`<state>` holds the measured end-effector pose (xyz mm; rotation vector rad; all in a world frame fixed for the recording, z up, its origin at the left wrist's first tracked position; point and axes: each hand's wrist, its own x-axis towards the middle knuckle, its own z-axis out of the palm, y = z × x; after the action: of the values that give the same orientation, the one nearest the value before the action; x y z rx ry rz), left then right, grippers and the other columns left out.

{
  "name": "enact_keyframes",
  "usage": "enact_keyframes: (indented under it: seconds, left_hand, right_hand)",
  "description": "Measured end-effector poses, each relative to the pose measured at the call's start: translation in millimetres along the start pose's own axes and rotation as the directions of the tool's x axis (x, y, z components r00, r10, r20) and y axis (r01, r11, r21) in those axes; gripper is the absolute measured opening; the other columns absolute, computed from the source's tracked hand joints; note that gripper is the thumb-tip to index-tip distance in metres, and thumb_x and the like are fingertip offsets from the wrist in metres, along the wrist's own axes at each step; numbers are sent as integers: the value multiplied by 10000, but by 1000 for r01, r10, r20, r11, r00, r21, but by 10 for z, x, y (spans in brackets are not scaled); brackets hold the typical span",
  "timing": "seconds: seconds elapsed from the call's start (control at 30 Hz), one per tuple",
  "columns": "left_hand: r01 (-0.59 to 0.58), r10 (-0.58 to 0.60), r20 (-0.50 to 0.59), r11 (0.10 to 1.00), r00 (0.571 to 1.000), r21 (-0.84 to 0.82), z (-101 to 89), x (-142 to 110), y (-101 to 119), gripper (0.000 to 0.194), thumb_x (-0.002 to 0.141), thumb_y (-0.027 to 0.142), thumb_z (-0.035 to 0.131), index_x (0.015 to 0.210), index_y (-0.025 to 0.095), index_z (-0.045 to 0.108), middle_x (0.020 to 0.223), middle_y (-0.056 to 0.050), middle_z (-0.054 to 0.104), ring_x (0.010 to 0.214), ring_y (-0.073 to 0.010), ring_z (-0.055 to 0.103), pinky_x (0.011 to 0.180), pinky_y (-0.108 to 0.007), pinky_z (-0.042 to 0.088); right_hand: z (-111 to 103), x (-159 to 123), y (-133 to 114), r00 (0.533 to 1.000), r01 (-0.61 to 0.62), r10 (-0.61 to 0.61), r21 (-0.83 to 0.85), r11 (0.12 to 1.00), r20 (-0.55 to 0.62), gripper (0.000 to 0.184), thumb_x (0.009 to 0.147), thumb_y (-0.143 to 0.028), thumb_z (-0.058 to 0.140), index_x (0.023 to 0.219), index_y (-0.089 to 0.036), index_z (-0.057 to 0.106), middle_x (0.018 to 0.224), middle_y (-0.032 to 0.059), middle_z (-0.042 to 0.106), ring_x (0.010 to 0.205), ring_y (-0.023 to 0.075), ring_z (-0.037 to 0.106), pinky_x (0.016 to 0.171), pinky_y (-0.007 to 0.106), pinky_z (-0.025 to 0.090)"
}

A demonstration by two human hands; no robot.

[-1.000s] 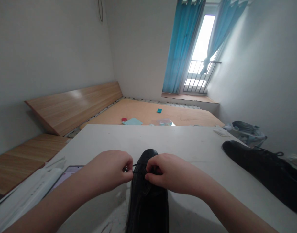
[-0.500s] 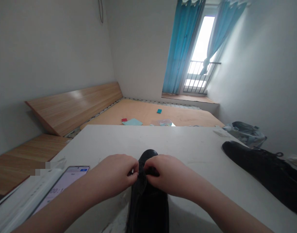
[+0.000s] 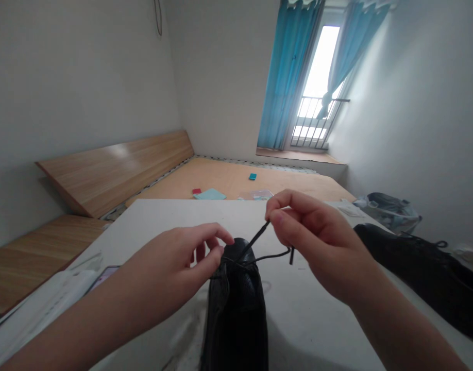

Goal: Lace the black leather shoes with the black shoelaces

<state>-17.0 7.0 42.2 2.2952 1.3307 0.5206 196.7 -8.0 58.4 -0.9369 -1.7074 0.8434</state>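
A black leather shoe (image 3: 240, 319) stands on the white table with its toe pointing away from me. My right hand (image 3: 314, 237) is raised to the right above the toe, pinching a black shoelace (image 3: 255, 237) between thumb and index finger. That lace runs taut and slanting down to the shoe's front. Another stretch of lace hangs loosely below the right hand, its end dangling. Beside the shoe's left edge is my left hand (image 3: 193, 257), index finger stretched toward the toe and thumb apart from it, with nothing visible between them.
A second black shoe (image 3: 414, 273), its lace tied, lies on the right of the white table (image 3: 174, 214). A phone (image 3: 103, 278) and plastic-wrapped papers (image 3: 54, 304) are at left. Behind are a bed (image 3: 221, 172) with small items and a bagged bin (image 3: 393, 211).
My right hand has risen away from the shoe to the right, drawing out a lace. The left hand's fingers have spread near the toe, and its forearm now covers more of the phone.
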Motion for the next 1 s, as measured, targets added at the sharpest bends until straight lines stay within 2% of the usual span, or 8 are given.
enact_keyframes:
  seconds: [0.17, 0.27, 0.33, 0.47, 0.63, 0.73, 0.83, 1.0]
  left_hand:
    - [-132, 89, -164, 952, 982, -276, 47, -113, 129, 228, 926, 434, 520, 988, 288, 683, 1017, 16, 710, 988, -212, 628, 806, -267, 501]
    - [-111, 103, -42, 873, 994, -474, 89, -84, 177, 354, 966, 464, 434, 794, 231, 638, 679, 25, 618, 670, -154, 599, 611, -242, 491]
    - [-76, 74, -26, 846, 997, -528, 135, -46, 175, 333, 984, 443, 372, 924, 228, 619, 566, 57, 492, 529, -133, 504, 512, -240, 434]
    - [-100, 50, -166, 944, 985, -313, 282, -2, 146, 339, 991, 287, 312, 1306, 282, 436, 702, 58, 527, 622, -147, 530, 626, -279, 425]
    - [-55, 54, 38, 998, 998, 29, 509, 55, 232, 282, 923, 386, 450, 825, 245, 674, 961, -36, 613, 862, -223, 592, 739, -353, 413]
    - [13, -15, 76, 999, 997, 30, 632, 122, 240, 347, 847, 543, 562, 823, 224, 698, 986, -66, 638, 1000, -296, 568, 839, -414, 426]
    - [38, -41, 116, 999, 992, 28, 691, 170, 172, 215, 805, 387, 590, 855, 207, 695, 938, -64, 647, 969, -287, 573, 833, -415, 436]
    - [29, -33, 176, 999, 984, 25, 682, 177, 72, 204, 753, 283, 558, 878, 200, 696, 877, -55, 649, 904, -268, 578, 762, -369, 437]
  right_hand:
    - [86, -87, -94, 1000, 8, -9, 42, 999, 4, 122, 916, -312, 595, 819, -238, 597, 593, -47, 548, 519, 115, 496, 468, 231, 356]
    - [116, -88, -52, 985, -60, 64, -28, 998, 162, 126, 954, -331, 539, 892, -231, 581, 690, -28, 614, 619, 131, 553, 561, 246, 408]
    - [82, -72, -6, 971, -112, 141, -154, 982, 192, 134, 992, -336, 454, 972, -240, 545, 729, -33, 609, 646, 133, 548, 591, 251, 408]
    - [-61, -1, 135, 941, -211, 312, -494, 844, 132, 145, 1013, -307, 360, 1055, -255, 489, 735, -40, 561, 658, 151, 508, 599, 265, 379]
    - [-164, 136, 334, 860, -134, 387, -584, 801, 333, 110, 925, -170, 452, 961, -215, 545, 819, -3, 597, 741, 159, 526, 649, 271, 392]
    - [-179, 167, 375, 850, -103, 405, -649, 754, 335, 135, 879, -126, 477, 920, -213, 571, 840, 3, 621, 764, 163, 543, 639, 265, 378]
    - [-202, 134, 365, 835, -66, 424, -700, 711, 351, 153, 891, -115, 449, 946, -219, 547, 827, 5, 628, 738, 162, 543, 606, 261, 356]
    - [-228, 82, 386, 731, 35, 466, -709, 704, 499, 114, 884, -131, 501, 955, -219, 516, 859, 9, 642, 720, 154, 541, 577, 250, 333]
